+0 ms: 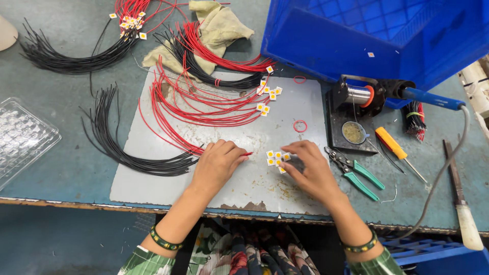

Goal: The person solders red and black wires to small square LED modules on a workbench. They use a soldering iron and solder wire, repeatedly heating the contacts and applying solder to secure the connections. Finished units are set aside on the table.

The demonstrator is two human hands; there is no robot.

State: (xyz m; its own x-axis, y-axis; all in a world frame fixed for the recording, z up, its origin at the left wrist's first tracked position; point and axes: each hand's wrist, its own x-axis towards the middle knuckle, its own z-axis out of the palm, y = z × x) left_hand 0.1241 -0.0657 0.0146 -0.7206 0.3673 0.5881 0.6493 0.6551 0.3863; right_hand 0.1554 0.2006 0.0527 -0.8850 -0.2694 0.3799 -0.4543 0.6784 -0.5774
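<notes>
Fingers (pixel 293 155) touching white chips (pixel 276 159), pinching red wire (pixel 246 154)

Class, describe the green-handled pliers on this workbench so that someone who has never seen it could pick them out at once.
Start at the big blue plastic crate at the bench's far right, then drop to the black soldering stand below it. Just nearer the person, beside the right hand, lie the small green-handled metal pliers. Only they have two green handles; the neighbouring screwdriver has one orange handle.
</notes>
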